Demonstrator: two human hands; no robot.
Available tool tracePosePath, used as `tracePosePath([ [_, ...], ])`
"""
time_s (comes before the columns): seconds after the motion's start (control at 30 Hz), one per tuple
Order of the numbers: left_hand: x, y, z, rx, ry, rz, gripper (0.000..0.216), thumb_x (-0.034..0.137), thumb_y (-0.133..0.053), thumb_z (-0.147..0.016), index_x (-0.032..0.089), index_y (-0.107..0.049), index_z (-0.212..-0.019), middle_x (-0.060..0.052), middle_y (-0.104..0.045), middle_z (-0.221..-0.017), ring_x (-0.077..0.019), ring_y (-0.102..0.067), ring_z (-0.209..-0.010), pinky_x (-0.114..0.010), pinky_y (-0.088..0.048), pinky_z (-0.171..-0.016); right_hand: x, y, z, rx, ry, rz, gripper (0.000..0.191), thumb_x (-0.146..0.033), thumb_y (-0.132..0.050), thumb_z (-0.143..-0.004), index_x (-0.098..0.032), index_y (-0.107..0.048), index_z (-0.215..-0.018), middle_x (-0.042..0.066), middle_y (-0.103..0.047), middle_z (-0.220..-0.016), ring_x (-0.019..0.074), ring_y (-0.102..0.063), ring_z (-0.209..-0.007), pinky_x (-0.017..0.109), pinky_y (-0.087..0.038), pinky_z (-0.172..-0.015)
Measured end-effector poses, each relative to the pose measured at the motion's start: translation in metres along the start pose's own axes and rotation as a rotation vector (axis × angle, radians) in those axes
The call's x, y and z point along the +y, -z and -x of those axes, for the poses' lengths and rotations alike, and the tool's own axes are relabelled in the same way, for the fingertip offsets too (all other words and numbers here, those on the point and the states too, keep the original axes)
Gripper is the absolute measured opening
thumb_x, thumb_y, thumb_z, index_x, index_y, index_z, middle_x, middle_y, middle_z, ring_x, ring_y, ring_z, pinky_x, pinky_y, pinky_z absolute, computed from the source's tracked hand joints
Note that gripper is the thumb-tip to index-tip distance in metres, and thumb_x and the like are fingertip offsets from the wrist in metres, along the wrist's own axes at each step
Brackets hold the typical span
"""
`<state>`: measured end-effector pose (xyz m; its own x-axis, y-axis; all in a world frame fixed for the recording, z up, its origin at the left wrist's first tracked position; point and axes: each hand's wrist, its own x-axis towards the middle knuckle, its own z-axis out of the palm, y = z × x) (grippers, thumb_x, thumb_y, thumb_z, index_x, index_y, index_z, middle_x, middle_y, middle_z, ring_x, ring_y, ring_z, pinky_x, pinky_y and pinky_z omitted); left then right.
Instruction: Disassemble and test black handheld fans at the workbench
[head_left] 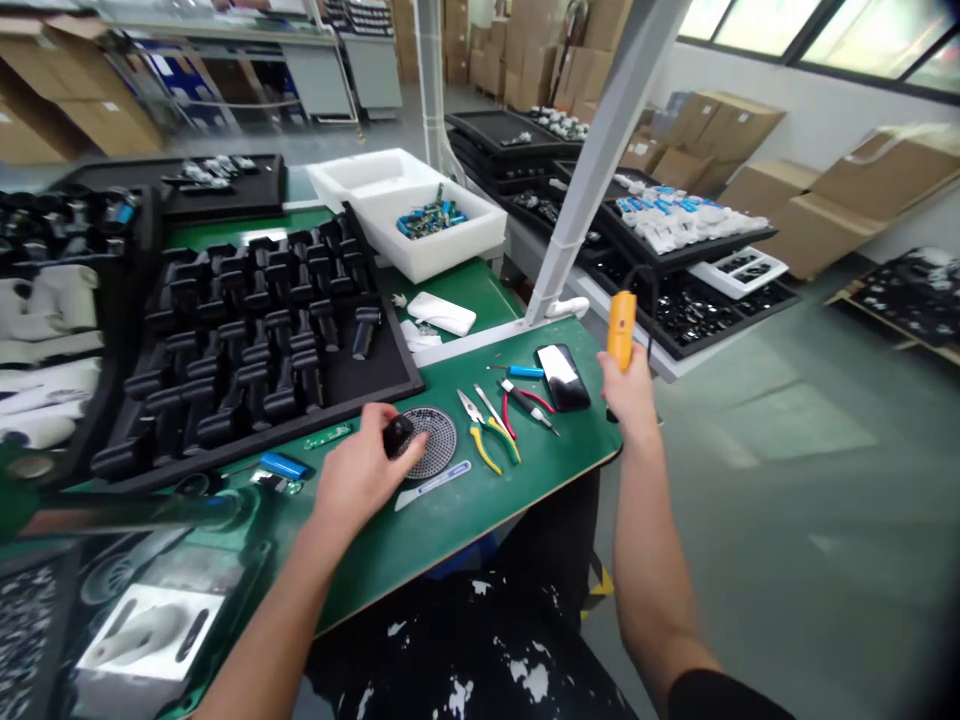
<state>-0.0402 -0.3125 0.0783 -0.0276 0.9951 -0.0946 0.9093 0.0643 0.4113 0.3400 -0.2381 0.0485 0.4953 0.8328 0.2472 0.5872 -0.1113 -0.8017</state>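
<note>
While left fingers (379, 420) wrap black plastic (399, 436), right (630, 395) grips a screwdriver (621, 330).

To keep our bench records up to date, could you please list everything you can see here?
workbench: one, green, in front of the person
foam tray: one, black, left on the bench, holding rows of black parts
foam box: one, white, behind the tray, holding blue cells
pliers: two, one yellow-handled, one red-handled, right of the disc
smartphone: one, black, at the bench's right
mesh disc: one, black, mid-bench
utility knife: one, blue and white, before the disc
circuit board: one, green, left of the disc
cylinder: one, blue, by the tray's front edge
corded tool: one, yellow, in the right hand
small object: one, black, in the left hand
left hand: one, over the disc
right hand: one, raised at the bench's right edge
</note>
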Motion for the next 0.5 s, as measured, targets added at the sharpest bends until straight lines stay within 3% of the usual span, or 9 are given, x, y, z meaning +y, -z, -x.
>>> tracePosePath([
  [0.1, -0.007, 0.002, 0.021, -0.002, 0.048, 0.111, 0.045, 0.06, -0.055, -0.097, 0.023, -0.049, -0.123, -0.013, -0.077, -0.113, -0.0332, -0.079, -0.092, -0.036, -0.056, -0.071, 0.035, -0.001, -0.012, -0.046, 0.065, 0.179, 0.063, -0.036, -0.07, -0.085, -0.011, -0.058, -0.143, 0.023, -0.068, -0.13, 0.0361, -0.066, -0.117, 0.052, -0.05, -0.107],
  [0.23, -0.031, -0.004, 0.063, -0.067, -0.027, 0.05, 0.037, 0.056, -0.057, -0.099, 0.026, -0.061, -0.122, -0.008, -0.078, -0.113, -0.0305, -0.078, -0.095, -0.034, -0.055, -0.07, 0.047, -0.007, -0.002, -0.112, 0.145, 0.275, 0.051, -0.03, -0.062, -0.089, -0.011, -0.068, -0.136, 0.022, -0.073, -0.125, 0.0361, -0.068, -0.115, 0.053, -0.048, -0.11],
  [0.4, -0.067, -0.031, 0.095, 0.045, -0.315, -0.15, 0.034, 0.048, -0.057, -0.103, 0.027, -0.07, -0.126, -0.006, -0.076, -0.114, -0.0275, -0.073, -0.097, -0.037, -0.051, -0.077, 0.002, -0.021, 0.021, -0.134, 0.336, 0.323, 0.041, -0.035, -0.053, -0.1, -0.017, -0.07, -0.133, 0.019, -0.064, -0.139, 0.0339, -0.06, -0.128, 0.048, -0.047, -0.11],
  [0.5, -0.082, -0.042, 0.1, 0.084, -0.395, -0.256, 0.033, 0.046, -0.058, -0.104, 0.026, -0.072, -0.127, -0.008, -0.073, -0.115, -0.028, -0.069, -0.094, -0.041, -0.046, -0.081, -0.041, -0.037, 0.046, -0.397, 0.544, 0.409, 0.028, -0.034, -0.053, -0.104, -0.022, -0.076, -0.115, 0.011, -0.073, -0.11, 0.0267, -0.069, -0.1, 0.036, -0.053, -0.083],
])
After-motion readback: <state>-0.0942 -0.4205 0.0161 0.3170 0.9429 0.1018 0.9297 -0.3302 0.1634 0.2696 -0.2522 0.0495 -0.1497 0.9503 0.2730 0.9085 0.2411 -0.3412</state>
